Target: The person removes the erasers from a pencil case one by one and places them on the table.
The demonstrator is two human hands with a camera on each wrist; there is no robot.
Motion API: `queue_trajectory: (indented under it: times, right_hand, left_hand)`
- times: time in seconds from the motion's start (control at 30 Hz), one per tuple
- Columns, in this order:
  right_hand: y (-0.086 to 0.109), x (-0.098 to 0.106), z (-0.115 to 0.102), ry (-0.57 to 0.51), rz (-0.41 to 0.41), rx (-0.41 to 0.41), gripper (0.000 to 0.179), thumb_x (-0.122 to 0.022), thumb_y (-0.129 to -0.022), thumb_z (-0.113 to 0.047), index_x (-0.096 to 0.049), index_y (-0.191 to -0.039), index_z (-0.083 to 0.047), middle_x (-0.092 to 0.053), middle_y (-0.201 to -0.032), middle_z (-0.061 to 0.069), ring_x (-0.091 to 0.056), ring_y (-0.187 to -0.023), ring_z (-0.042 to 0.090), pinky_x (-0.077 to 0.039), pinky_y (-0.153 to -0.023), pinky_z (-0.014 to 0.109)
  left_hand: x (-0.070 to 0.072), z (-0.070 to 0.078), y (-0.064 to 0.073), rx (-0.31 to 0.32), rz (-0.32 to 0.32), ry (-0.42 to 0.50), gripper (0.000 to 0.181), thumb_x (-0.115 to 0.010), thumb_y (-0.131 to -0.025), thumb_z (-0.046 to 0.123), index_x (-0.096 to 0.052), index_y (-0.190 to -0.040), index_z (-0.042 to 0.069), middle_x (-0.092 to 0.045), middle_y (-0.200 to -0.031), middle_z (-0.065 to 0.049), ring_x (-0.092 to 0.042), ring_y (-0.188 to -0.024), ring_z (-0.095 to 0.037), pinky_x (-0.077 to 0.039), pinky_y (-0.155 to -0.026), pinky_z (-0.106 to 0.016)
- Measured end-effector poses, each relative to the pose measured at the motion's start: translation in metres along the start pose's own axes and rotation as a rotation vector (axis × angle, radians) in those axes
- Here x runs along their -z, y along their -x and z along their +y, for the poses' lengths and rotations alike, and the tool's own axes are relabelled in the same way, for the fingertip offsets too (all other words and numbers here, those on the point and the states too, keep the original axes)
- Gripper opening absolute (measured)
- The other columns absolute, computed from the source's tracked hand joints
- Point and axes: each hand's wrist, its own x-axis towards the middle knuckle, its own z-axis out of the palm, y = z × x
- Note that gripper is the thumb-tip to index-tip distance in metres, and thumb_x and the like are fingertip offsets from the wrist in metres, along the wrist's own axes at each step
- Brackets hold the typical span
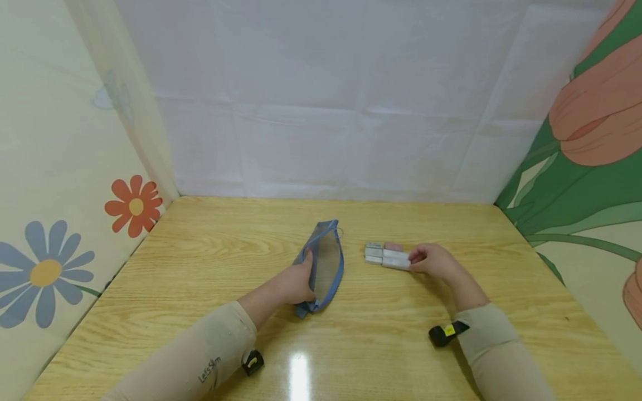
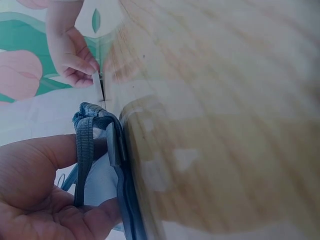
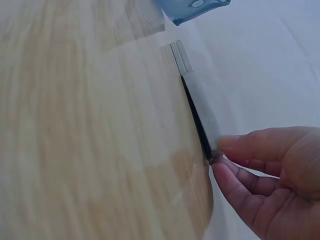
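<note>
My left hand grips a blue mesh zipper pouch by its near side, thumb over the edge. The pouch's mouth gapes; in the left wrist view its blue zipper edge and a folded strap show beside the fingers. To the right, my right hand pinches the near-right end of a flat silver-white strip between thumb and fingers. In the right wrist view this strip slants up from the table at the pinched end, a dark gap under it. Smaller silver pieces adjoin its far end.
A pinkish flat piece lies just behind the strip. The wooden table meets a white cloth backdrop at the back, with flower-printed panels on both sides. Black straps with small devices hang at the wrists.
</note>
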Motion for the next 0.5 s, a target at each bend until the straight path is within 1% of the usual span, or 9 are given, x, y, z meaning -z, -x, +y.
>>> queue_trajectory:
  times: [0.23, 0.43, 0.5]
  right_hand:
    - [-0.0011, -0.0005, 0.0012, 0.0, 0.009, -0.016, 0.017, -0.071, -0.076, -0.006, -0.06, -0.088, 0.0, -0.062, -0.082, 0.007, -0.054, -0.076, 0.017, -0.043, -0.068, 0.029]
    - [-0.0002, -0.0009, -0.0015, 0.002, 0.01, -0.018, 0.018, -0.071, -0.075, -0.006, -0.06, -0.088, 0.001, -0.061, -0.082, 0.007, -0.053, -0.076, 0.017, -0.042, -0.068, 0.029]
    - [0.0006, -0.0002, -0.0029, 0.0, 0.008, -0.023, 0.017, -0.07, -0.076, -0.007, -0.061, -0.088, 0.001, -0.061, -0.082, 0.008, -0.053, -0.076, 0.017, -0.042, -0.067, 0.029]
  left_hand:
    - [0.0001, -0.0011, -0.0012, -0.007, -0.004, 0.0, 0.111, -0.076, -0.073, 0.021, 0.005, -0.143, -0.005, -0.061, -0.083, -0.01, -0.057, -0.071, -0.017, -0.048, -0.071, -0.03]
    - [-0.0003, -0.0014, -0.0018, -0.005, -0.004, 0.006, 0.112, -0.077, -0.072, 0.021, 0.005, -0.144, -0.005, -0.063, -0.093, -0.015, -0.058, -0.077, -0.018, -0.048, -0.073, -0.031]
    - [-0.0001, -0.0014, -0.0017, -0.003, -0.009, 0.007, 0.112, -0.077, -0.072, 0.021, 0.005, -0.144, -0.005, -0.063, -0.093, -0.015, -0.058, -0.078, -0.018, -0.047, -0.075, -0.031]
